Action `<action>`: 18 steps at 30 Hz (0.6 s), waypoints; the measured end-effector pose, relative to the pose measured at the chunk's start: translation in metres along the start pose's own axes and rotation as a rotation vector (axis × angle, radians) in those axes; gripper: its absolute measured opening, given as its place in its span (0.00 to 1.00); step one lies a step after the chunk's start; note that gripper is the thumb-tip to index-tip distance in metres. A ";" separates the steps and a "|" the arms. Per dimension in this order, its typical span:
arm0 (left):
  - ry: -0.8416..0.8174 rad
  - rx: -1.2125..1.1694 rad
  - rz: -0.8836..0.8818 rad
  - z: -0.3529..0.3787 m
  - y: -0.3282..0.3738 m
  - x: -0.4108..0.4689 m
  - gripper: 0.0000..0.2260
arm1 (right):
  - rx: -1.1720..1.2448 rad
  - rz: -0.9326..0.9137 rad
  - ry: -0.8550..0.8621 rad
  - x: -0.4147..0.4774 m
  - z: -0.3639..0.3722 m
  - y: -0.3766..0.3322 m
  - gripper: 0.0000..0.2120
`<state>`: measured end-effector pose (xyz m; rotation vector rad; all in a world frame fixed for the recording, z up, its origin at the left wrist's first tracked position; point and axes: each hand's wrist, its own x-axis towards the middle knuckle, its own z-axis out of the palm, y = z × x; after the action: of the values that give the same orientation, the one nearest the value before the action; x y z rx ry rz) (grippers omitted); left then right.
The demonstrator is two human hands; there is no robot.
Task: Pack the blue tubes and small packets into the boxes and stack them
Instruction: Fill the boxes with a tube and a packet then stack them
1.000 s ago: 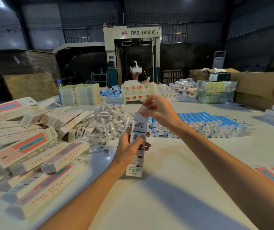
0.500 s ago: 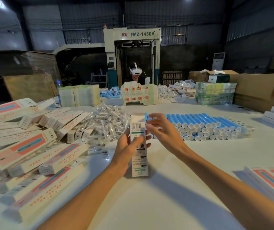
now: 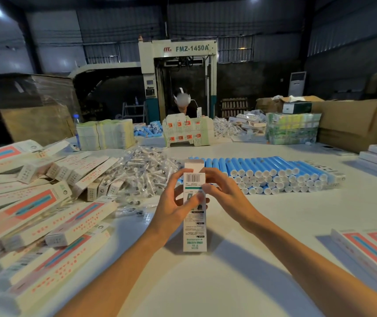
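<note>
A tall white box [image 3: 195,229] with a barcode and green print stands upright on the white table [image 3: 205,282], its top flap open. My left hand [image 3: 175,207] grips its left side. My right hand [image 3: 224,197] holds the upper right edge, fingers curled at the box's top. Behind the box lie rows of blue tubes [image 3: 272,172] stacked on their sides. A heap of small clear packets [image 3: 144,170] lies to the left of the tubes.
Many packed white boxes with pink and blue stripes [image 3: 30,209] lie piled at the left, more at the right edge [image 3: 370,250]. Flat carton stacks [image 3: 105,135] and a person [image 3: 181,104] sit across the table. Brown cardboard cartons [image 3: 352,120] stand at the far right.
My right hand came down from above the box's open top to its upper right edge. The box now stands more upright and nearer.
</note>
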<state>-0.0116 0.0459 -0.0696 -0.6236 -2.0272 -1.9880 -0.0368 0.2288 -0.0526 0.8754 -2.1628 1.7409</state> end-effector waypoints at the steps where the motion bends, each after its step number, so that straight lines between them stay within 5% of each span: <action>1: 0.002 -0.001 -0.001 0.000 0.000 0.000 0.28 | 0.003 0.005 -0.014 0.000 0.000 -0.001 0.12; 7: -0.017 -0.002 0.016 0.001 0.005 -0.002 0.27 | 0.094 -0.020 0.090 0.013 -0.005 -0.017 0.06; 18: -0.078 0.009 0.034 0.000 0.004 -0.002 0.27 | -0.260 -0.212 -0.051 0.034 -0.026 -0.024 0.06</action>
<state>-0.0082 0.0455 -0.0671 -0.7399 -2.0547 -1.9631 -0.0548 0.2400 -0.0088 1.0427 -2.1731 1.3177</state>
